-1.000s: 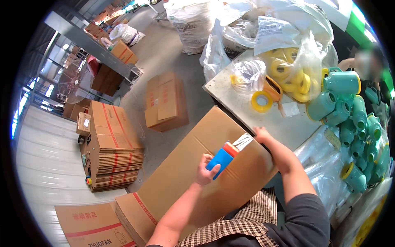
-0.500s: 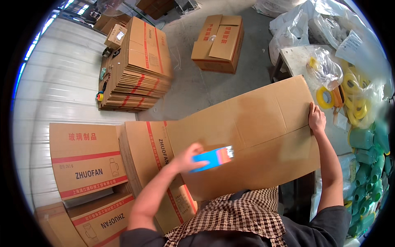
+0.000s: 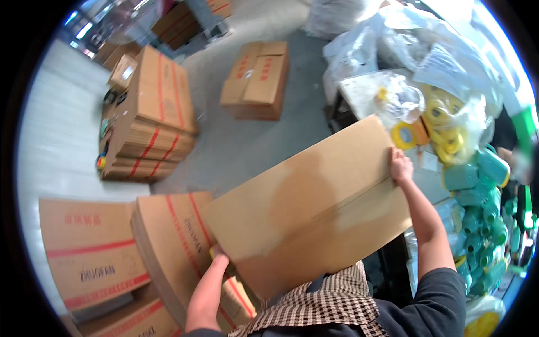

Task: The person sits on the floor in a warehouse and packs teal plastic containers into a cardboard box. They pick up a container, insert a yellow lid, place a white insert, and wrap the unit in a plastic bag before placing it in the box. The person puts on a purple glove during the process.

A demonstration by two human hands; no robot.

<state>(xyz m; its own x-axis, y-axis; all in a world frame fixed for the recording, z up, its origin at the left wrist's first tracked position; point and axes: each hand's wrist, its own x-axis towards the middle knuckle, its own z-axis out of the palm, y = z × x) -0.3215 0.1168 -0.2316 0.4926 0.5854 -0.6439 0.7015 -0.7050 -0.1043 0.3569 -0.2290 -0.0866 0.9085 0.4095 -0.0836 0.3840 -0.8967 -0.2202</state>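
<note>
A large plain brown flattened cardboard box (image 3: 292, 185) slants across the front of me, with a crease running along it. At its right edge my right hand (image 3: 401, 166) is closed, fingers over the rim. My left hand (image 3: 219, 256) is at the lower left edge of the cardboard, its fingers mostly hidden there; a small yellowish patch shows beside them. The blue thing from before is not visible. Just left of that hand leans a stack of printed flat cartons (image 3: 178, 236) with red stripes.
More printed cartons (image 3: 92, 253) stand at the left by a pale wall. A tall pile of folded cartons (image 3: 160, 106) and a closed carton (image 3: 257, 78) sit on the floor farther off. At right are yellow tape rolls (image 3: 403, 136), plastic bags (image 3: 415, 45) and teal containers (image 3: 477, 208).
My left hand has moved from above the cardboard to its lower left edge, and the blue object with a metal end has left sight. The view has shifted; my right hand keeps its hold.
</note>
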